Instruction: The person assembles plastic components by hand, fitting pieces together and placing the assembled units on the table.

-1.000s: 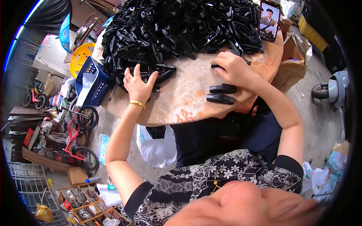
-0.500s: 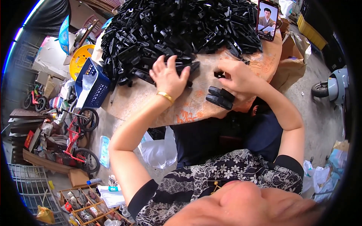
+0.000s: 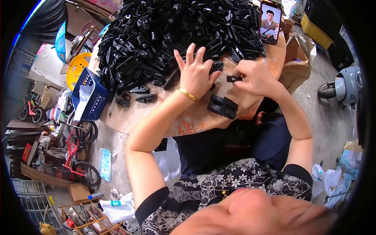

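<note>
A big heap of black plastic parts (image 3: 156,35) covers the far side of the table (image 3: 156,113). At the heap's near edge my left hand (image 3: 194,76) is open, fingers spread, its thumb beside a black part (image 3: 216,67); whether they touch I cannot tell. My right hand (image 3: 256,78) pinches a small black plastic piece (image 3: 234,78) between thumb and fingers, low over the bare table cover. Just in front of it lie a few black parts side by side (image 3: 222,106). Several loose parts (image 3: 146,98) are strewn left of my left wrist.
A phone (image 3: 270,22) playing a video stands at the heap's right. Left of the table are a blue basket (image 3: 94,100) and a yellow wheel-shaped thing (image 3: 77,70). A red bicycle (image 3: 72,147) stands on the floor at left, a grey scooter (image 3: 346,88) at right.
My left hand has moved right, toward my right hand, and loose parts now show where it was. My right hand still pinches the small piece, which is now in plainer sight.
</note>
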Demonstrator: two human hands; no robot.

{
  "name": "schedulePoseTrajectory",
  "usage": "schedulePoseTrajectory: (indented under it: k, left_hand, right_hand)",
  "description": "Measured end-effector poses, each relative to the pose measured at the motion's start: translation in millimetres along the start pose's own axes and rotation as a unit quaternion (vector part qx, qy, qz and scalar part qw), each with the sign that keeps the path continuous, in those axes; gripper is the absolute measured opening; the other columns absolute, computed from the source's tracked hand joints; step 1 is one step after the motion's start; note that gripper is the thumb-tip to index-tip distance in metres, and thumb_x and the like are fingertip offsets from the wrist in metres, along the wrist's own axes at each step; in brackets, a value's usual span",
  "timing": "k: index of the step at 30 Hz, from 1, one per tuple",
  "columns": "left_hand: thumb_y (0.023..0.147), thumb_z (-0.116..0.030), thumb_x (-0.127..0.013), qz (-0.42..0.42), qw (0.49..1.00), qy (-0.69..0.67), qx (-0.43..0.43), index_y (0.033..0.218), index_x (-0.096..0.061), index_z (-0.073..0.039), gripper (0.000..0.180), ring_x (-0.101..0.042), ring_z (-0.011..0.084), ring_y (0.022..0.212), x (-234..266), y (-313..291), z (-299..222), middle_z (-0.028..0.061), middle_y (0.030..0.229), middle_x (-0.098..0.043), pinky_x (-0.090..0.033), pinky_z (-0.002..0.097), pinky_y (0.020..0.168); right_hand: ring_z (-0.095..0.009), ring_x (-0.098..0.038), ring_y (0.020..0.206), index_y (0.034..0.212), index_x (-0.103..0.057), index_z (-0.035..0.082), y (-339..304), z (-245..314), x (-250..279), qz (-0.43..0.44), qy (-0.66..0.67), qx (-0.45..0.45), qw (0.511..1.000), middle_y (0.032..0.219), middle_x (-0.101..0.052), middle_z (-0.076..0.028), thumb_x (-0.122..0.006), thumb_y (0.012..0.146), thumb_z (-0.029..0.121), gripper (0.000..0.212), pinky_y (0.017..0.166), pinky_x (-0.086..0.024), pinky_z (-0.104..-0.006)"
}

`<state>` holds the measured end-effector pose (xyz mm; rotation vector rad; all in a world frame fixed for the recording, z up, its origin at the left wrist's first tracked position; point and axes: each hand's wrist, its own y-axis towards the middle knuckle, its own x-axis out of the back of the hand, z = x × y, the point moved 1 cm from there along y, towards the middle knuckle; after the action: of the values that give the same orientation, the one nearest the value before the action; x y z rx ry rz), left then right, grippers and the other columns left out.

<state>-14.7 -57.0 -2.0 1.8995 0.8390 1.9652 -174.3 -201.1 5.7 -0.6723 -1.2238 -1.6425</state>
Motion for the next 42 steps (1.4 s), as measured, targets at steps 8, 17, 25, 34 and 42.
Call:
schedulePoseTrajectory:
  k: [8, 17, 25, 34, 42]
  left_hand:
    - [0.071, -0.012, -0.072, 0.064, 0.990, -0.095, -0.078, 0.089, -0.070, -0.013, 0.018, -0.050, 0.0250, 0.106, 7.7, 0.2, -0.2, 0.0028, 0.096, -0.060, -0.029, 0.0568, 0.102]
    - [0.064, -0.012, -0.076, 0.064, 0.985, -0.146, -0.066, 0.082, -0.070, -0.007, 0.019, -0.052, 0.0252, 0.093, 16.1, -3.8, 13.3, 0.0035, 0.080, -0.064, -0.037, 0.0381, 0.091]
    - [0.064, -0.014, -0.076, 0.058, 0.984, -0.157, -0.065, 0.079, -0.071, -0.008, 0.018, -0.052, 0.0240, 0.090, 13.1, -5.4, 9.6, 0.0023, 0.079, -0.064, -0.037, 0.0372, 0.090]
    - [0.067, -0.015, -0.074, 0.076, 0.985, -0.123, -0.089, 0.082, -0.070, -0.008, 0.017, -0.052, 0.0237, 0.089, 22.0, -10.6, -0.4, 0.0024, 0.080, -0.063, -0.038, 0.0374, 0.089]
    - [0.075, -0.018, -0.069, 0.132, 0.983, -0.124, -0.031, 0.089, -0.066, -0.011, 0.016, -0.057, 0.0237, 0.089, 19.4, -16.3, -7.2, 0.0043, 0.084, -0.061, -0.037, 0.0389, 0.088]
  right_hand:
    - [-0.032, -0.056, 0.078, 0.082, -0.057, 0.001, 10.9, 0.7, 0.9, -0.085, 0.060, 0.002, 0.995, 0.082, -0.054, -0.013, -0.071, 0.071, 0.015, 0.023, 0.066, -0.045, -0.0393]
    - [-0.031, -0.057, 0.081, 0.080, -0.058, 0.003, 5.4, 2.3, -5.1, -0.020, -0.016, 0.012, 1.000, 0.081, -0.057, -0.011, -0.067, 0.072, 0.016, 0.018, 0.070, -0.047, -0.0397]
    - [-0.033, -0.057, 0.081, 0.081, -0.059, 0.002, 14.4, 18.2, -12.1, -0.027, -0.031, 0.015, 0.999, 0.083, -0.059, -0.013, -0.067, 0.075, 0.014, 0.015, 0.069, -0.047, -0.0407]
    - [-0.029, -0.059, 0.081, 0.097, -0.064, 0.001, 27.7, -7.9, -4.3, -0.133, 0.032, -0.002, 0.991, 0.087, -0.062, -0.012, -0.064, 0.079, 0.005, 0.019, 0.072, -0.049, -0.0338]
    - [-0.026, -0.058, 0.085, 0.103, -0.061, 0.002, 33.4, -5.0, -19.8, -0.056, -0.086, 0.048, 0.994, 0.092, -0.061, -0.009, -0.064, 0.073, 0.005, 0.030, 0.075, -0.050, -0.0332]
